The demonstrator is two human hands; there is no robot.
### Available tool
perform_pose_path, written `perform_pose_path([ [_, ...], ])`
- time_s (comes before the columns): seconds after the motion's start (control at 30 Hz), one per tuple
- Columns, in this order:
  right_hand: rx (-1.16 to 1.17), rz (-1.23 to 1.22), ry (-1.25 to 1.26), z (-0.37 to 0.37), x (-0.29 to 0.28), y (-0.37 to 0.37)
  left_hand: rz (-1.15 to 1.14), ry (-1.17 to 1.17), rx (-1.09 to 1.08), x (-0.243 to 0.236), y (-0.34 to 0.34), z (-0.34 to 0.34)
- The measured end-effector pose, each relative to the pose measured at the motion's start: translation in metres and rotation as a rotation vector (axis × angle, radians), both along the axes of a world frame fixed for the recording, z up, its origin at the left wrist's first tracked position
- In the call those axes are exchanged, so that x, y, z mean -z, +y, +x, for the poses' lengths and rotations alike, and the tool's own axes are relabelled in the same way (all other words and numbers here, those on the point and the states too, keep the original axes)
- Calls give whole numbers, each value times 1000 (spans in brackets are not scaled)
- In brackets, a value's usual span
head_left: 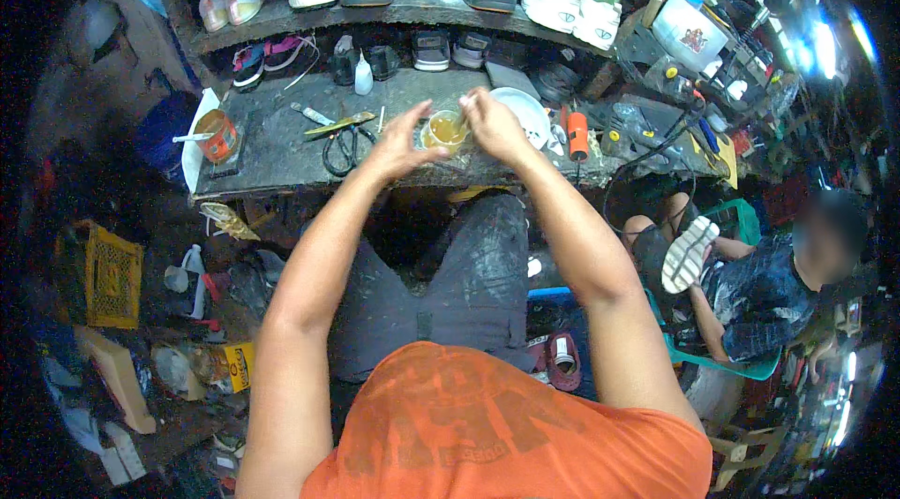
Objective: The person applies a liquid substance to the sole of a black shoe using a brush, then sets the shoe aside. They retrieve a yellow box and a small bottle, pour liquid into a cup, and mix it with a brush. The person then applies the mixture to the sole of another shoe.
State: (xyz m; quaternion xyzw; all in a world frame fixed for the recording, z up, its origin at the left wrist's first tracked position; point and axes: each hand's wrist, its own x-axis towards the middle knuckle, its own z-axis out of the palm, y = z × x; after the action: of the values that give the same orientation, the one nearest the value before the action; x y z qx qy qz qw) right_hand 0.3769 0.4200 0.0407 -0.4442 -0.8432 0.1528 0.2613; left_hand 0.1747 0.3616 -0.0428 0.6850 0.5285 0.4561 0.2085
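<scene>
A small clear cup of amber liquid [443, 134] sits at the front of the grey, worn bench [262, 171]. My left hand [404, 141] curls round its left side, thumb at the front. At the cup's right rim, my right hand [485, 127] has its fingers pinched on something small that I cannot make out. Behind that hand lies a white plate [525, 110]. Left of the cup are black scissors [345, 157] and thin tools [328, 124]; to the right is an orange cylindrical tool [577, 133].
Shoes line two wooden shelves [272, 21] above the bench. An orange can [217, 141] and a white squeeze bottle [363, 77] stand on it. A cable [614, 189] hangs at right, where a seated person [759, 293] holds a shoe sole. A yellow crate [112, 274] is at lower left.
</scene>
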Motion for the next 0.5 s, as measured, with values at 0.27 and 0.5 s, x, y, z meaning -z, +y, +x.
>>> perform_pose_path([
  [0.27, -127, -97, 18, 2, 1, -2, -13, 822, -61, -21, -7, -68],
  [0.5, -111, -12, 216, -1, 14, 8, 219, 934, -335, -39, -22, -105],
])
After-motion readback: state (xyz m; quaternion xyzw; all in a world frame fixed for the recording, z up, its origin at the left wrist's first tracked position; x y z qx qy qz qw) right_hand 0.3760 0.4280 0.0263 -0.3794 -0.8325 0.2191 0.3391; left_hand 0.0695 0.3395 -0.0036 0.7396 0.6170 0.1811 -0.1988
